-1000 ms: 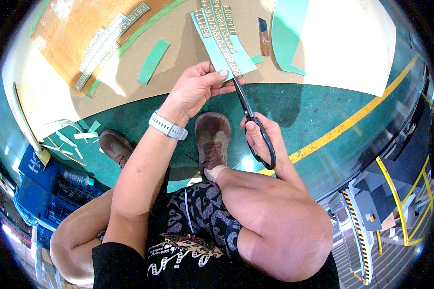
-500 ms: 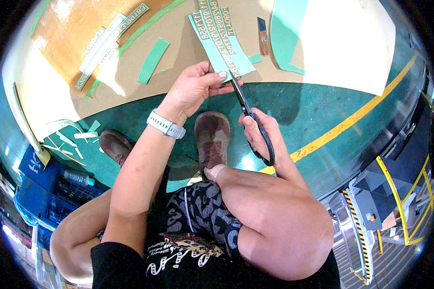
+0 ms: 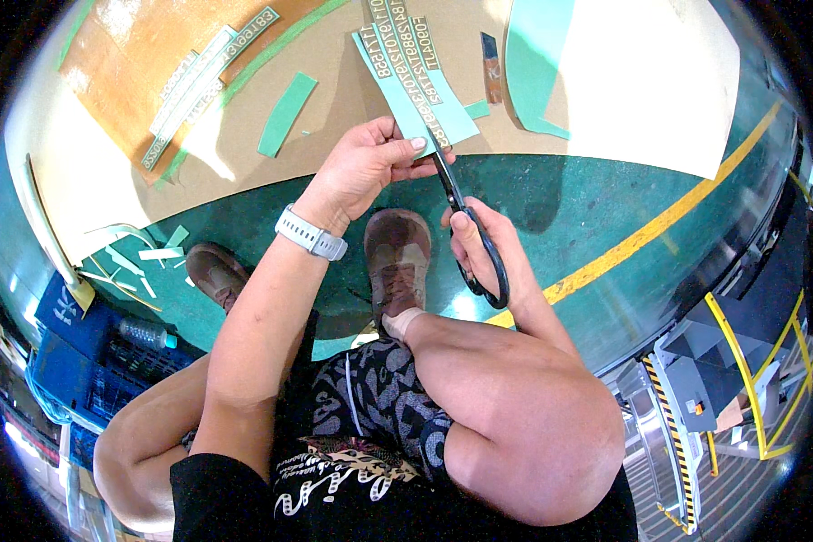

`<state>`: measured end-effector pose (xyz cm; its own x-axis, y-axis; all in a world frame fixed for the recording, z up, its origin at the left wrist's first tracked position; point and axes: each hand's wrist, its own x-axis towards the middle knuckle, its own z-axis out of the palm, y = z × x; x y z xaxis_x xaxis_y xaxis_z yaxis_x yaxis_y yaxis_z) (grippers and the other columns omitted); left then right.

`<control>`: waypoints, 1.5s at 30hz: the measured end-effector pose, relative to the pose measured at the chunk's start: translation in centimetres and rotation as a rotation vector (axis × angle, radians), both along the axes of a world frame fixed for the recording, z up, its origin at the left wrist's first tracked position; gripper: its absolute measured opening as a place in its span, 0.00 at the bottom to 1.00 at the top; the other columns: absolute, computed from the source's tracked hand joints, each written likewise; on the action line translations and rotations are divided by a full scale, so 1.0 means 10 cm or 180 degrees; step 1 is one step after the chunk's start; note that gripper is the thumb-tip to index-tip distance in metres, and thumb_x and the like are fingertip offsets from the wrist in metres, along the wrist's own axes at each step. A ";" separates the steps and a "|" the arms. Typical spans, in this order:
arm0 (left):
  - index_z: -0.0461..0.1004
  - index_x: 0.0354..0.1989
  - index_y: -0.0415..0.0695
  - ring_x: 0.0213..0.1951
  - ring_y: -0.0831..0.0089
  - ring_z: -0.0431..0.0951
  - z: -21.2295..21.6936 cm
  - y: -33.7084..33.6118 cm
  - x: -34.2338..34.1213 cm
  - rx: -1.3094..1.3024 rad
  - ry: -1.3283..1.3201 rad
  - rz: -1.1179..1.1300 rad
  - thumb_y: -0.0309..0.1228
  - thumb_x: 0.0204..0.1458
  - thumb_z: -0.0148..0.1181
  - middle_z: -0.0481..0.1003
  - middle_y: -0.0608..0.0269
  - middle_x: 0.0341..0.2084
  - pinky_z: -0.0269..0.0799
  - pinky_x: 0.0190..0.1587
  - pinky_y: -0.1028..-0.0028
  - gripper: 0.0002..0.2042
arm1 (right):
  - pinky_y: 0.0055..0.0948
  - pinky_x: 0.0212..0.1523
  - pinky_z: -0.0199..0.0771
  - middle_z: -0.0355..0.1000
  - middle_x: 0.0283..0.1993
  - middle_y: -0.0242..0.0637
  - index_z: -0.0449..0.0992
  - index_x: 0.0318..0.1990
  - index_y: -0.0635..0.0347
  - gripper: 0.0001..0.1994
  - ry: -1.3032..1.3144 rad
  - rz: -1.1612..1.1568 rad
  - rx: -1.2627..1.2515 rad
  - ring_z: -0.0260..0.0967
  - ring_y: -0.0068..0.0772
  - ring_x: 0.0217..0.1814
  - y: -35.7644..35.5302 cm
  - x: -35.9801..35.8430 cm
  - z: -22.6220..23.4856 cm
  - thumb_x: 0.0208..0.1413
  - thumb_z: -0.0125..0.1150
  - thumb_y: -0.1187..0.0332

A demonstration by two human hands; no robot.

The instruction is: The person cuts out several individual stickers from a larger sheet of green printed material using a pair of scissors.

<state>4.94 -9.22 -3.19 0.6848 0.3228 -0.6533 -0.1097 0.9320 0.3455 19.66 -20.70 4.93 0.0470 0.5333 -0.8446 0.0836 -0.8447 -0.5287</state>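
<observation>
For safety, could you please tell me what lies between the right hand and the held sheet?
Head view: the scissors' blades, with left fingers beside them.

From here I'm counting two hands (image 3: 366, 167), one pair of scissors (image 3: 453, 184), one wristwatch (image 3: 311, 232), two shoes (image 3: 397, 246), one bottle (image 3: 143, 332) and one yellow floor line (image 3: 641, 238).

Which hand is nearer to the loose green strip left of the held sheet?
Left. The left hand is below and right of the green strip; the right hand, holding scissors, is farther right and lower.
</observation>
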 end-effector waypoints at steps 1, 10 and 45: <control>0.65 0.48 0.35 0.45 0.62 0.76 0.00 0.00 0.00 -0.0004 0.0012 -0.0015 0.25 0.54 0.51 0.73 0.53 0.42 0.74 0.48 0.68 0.13 | 0.23 0.21 0.60 0.61 0.17 0.28 0.66 0.29 0.61 0.20 -0.0029 0.0007 -0.0010 0.57 0.18 0.21 -0.01 0.00 -0.01 0.57 0.51 0.50; 0.65 0.48 0.36 0.46 0.62 0.75 -0.03 -0.02 -0.02 -0.0021 0.0033 -0.0053 0.27 0.55 0.51 0.73 0.53 0.43 0.73 0.49 0.68 0.14 | 0.25 0.20 0.60 0.61 0.16 0.29 0.68 0.29 0.61 0.19 -0.0160 -0.0068 0.0077 0.56 0.19 0.19 -0.08 -0.05 -0.06 0.57 0.52 0.52; 0.70 0.38 0.42 0.33 0.75 0.76 -0.22 0.11 -0.04 -0.0001 0.0505 0.0257 0.28 0.54 0.53 0.76 0.65 0.33 0.74 0.37 0.73 0.05 | 0.28 0.22 0.63 0.60 0.17 0.35 0.68 0.31 0.61 0.20 -0.0271 0.0299 0.0218 0.56 0.24 0.20 -0.09 0.01 -0.10 0.56 0.53 0.50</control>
